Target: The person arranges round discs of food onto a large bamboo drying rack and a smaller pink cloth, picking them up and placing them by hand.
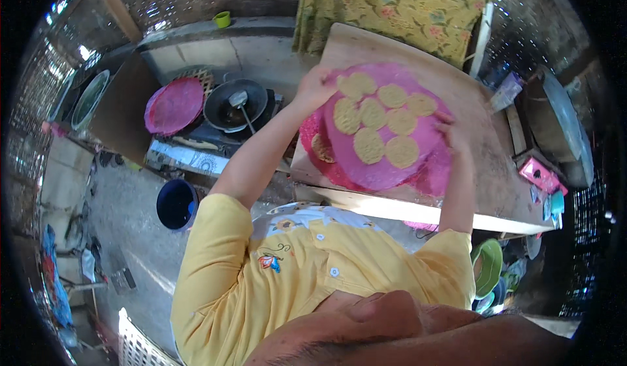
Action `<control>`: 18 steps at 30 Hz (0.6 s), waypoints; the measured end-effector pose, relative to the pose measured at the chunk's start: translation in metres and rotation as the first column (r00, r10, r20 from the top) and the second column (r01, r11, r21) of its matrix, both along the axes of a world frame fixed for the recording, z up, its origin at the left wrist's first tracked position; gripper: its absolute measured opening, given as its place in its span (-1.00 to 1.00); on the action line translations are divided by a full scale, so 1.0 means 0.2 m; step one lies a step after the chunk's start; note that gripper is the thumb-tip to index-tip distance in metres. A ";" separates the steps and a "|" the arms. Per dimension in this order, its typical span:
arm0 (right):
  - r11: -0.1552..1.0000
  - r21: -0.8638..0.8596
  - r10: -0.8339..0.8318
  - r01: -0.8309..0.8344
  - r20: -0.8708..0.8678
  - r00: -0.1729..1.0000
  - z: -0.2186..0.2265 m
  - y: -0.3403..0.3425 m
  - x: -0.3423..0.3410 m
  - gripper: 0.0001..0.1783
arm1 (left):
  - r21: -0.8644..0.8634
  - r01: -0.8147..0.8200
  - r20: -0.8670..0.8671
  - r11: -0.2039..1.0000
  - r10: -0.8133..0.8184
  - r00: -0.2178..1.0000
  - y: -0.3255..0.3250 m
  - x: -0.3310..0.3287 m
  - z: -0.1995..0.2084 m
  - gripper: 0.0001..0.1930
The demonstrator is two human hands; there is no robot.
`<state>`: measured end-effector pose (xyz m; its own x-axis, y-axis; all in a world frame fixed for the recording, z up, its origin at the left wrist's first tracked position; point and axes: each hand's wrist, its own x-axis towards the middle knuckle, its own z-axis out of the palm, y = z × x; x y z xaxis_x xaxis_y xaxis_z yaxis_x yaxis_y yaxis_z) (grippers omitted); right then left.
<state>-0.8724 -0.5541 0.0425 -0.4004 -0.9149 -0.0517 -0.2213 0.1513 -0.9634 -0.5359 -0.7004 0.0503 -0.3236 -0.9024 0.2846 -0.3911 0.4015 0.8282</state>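
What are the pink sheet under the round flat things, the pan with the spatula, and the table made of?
The pink sheet: probably thin plastic; it's slightly shiny and wrinkled at the edge.
The pan: likely metal, dark grey and rather dull.
The table: looks like wood or board, brown with pale, worn-looking patches; I can't tell which.
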 end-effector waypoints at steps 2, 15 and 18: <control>0.999 0.028 -0.040 0.044 -0.135 0.990 -0.14 0.04 0.02 -0.55 | 0.085 -0.055 0.239 0.995 0.034 0.970 0.05 0.02 -0.11 -0.44; 0.907 0.182 -0.266 0.380 -0.452 0.852 -0.49 0.15 -0.12 -0.54 | 0.178 -0.186 0.217 0.966 0.146 0.965 0.04 0.05 -0.21 -0.46; 0.924 0.137 -0.273 0.356 -0.413 0.869 -0.47 0.15 -0.09 -0.51 | 0.080 -0.196 0.245 0.977 0.172 0.954 0.05 0.03 -0.22 -0.49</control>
<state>-0.8902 -0.5249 -0.0523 -0.6913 -0.7225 -0.0060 -0.4705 0.4564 -0.7552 -0.5302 -0.6909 0.0071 -0.1959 -0.9728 0.1239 -0.6388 0.2225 0.7365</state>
